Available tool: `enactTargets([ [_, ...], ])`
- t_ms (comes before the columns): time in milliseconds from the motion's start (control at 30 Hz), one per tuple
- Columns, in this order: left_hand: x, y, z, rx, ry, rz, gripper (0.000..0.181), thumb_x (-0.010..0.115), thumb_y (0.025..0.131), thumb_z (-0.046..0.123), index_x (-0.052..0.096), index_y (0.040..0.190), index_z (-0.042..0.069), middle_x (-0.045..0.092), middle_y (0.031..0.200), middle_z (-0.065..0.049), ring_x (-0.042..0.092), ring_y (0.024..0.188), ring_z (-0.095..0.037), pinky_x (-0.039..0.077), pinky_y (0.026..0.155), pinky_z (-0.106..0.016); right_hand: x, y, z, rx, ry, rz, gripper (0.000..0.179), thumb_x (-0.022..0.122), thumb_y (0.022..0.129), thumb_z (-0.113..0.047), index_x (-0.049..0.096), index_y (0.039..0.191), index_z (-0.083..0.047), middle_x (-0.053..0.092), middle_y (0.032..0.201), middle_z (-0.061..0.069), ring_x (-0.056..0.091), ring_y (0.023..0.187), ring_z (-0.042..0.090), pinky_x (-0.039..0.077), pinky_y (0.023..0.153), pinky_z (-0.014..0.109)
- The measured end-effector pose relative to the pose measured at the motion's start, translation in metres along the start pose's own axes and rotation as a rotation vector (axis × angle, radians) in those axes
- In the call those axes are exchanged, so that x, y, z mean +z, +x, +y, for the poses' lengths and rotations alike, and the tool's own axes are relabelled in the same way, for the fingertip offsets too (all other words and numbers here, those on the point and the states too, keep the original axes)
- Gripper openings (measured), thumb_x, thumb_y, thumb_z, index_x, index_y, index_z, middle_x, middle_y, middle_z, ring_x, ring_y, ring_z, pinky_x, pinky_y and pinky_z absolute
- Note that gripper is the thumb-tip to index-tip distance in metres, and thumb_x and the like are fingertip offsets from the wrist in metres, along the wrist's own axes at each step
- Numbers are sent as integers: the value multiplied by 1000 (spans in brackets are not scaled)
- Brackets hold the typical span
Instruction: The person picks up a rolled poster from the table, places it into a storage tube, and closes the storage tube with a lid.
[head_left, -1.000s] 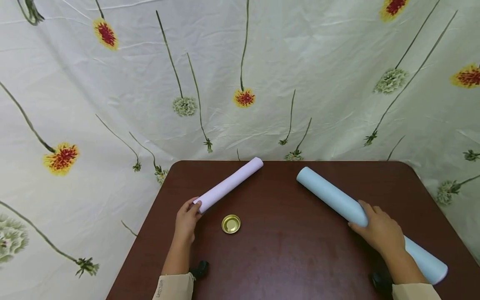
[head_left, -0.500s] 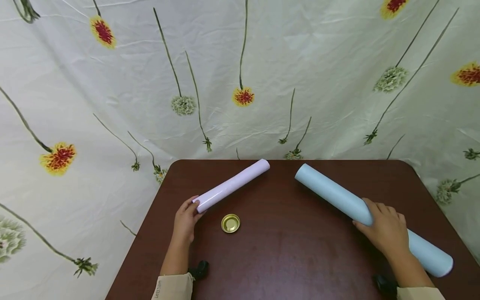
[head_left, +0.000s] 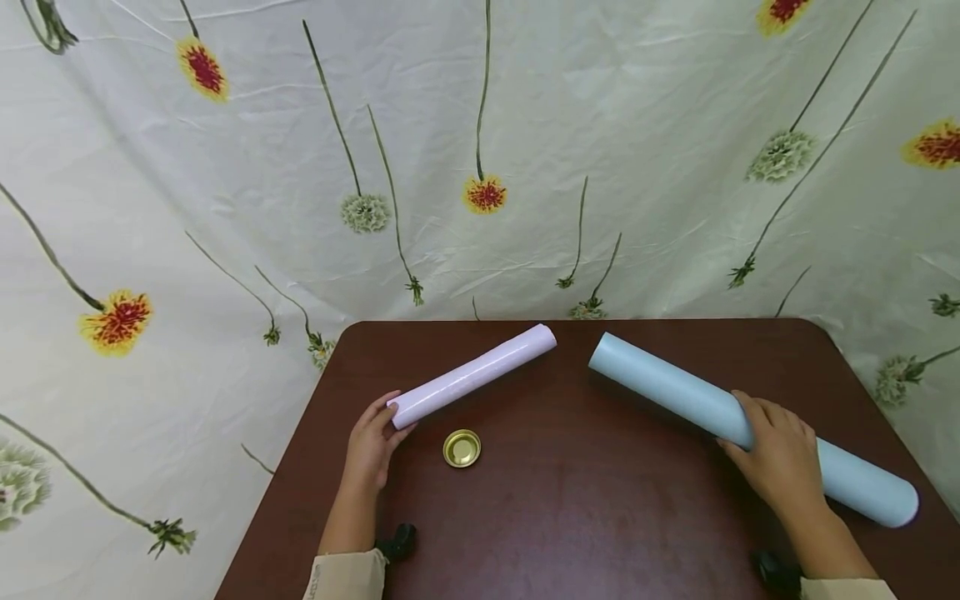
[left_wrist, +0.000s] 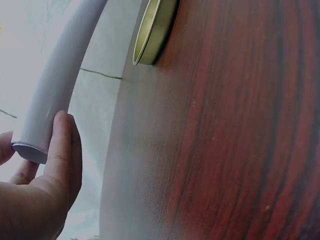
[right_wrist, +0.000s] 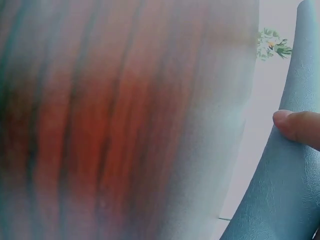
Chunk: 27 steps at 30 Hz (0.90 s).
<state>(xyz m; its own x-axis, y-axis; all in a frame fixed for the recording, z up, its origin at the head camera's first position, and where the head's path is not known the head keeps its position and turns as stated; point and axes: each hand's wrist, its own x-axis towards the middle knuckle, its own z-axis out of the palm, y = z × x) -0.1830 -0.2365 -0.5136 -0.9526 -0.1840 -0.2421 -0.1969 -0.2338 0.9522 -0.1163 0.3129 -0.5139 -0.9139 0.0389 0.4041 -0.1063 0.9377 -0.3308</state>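
A pale lilac paper roll [head_left: 472, 377] lies slantwise on the dark brown table [head_left: 570, 500]. My left hand [head_left: 372, 442] grips its near end; in the left wrist view the thumb and fingers [left_wrist: 60, 150] curl round the lilac roll's end [left_wrist: 37, 135]. A longer light blue roll [head_left: 675, 396] lies on the right side. My right hand [head_left: 780, 462] is curled over its middle, and the right wrist view shows a fingertip [right_wrist: 297, 127] pressed on the blue roll [right_wrist: 285, 190]. A small gold metal lid [head_left: 461, 447] sits between the hands, nearer the left one.
A cream cloth printed with flowers [head_left: 480, 150] hangs behind and around the table. The table's far edge [head_left: 570, 322] runs just behind the two rolls' far ends. The gold lid's rim [left_wrist: 150, 35] shows at the top of the left wrist view.
Both rolls have swung: the lilac roll's far end moved right, and the blue roll's near end moved right and further away with my right hand. The lid stayed put.
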Motion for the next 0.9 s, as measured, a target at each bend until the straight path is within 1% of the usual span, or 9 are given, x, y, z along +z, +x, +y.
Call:
enactTargets([
  [167,-1,-2,0,-14,-25,-23,44,44,108,16,41,147,-4,41,144,-13,62,107,-13,59,89,-29,1,-1,1,-14,22,29,91,89,68,-12,45,147,-8,54,126,33,46,113,55,30,93,71],
  [433,1,-3,2,-15,-22,-63,45,41,109,17,40,149,-5,40,146,-14,62,108,-11,58,90,-29,0,-3,1,-15,39,43,91,90,67,-9,47,147,-9,53,127,32,45,112,54,28,95,70],
  [700,3,-7,3,-21,-28,-80,46,43,109,18,41,148,-5,40,147,-15,61,109,-15,59,88,-29,2,-5,1,-33,55,62,92,90,66,-6,48,147,-11,53,128,30,45,114,52,25,99,69],
  [800,5,-9,3,-21,-5,-95,47,43,109,19,41,148,-5,40,147,-15,60,110,-16,58,88,-29,3,-6,1,-36,66,66,92,90,66,-4,48,147,-11,53,129,30,44,115,53,22,106,70],
  [900,6,-10,3,-24,-4,-102,48,44,108,20,40,149,-6,40,147,-16,59,110,-17,58,89,-29,3,-7,1,-35,76,67,93,90,65,-3,47,147,-11,52,130,31,43,116,54,17,113,70],
])
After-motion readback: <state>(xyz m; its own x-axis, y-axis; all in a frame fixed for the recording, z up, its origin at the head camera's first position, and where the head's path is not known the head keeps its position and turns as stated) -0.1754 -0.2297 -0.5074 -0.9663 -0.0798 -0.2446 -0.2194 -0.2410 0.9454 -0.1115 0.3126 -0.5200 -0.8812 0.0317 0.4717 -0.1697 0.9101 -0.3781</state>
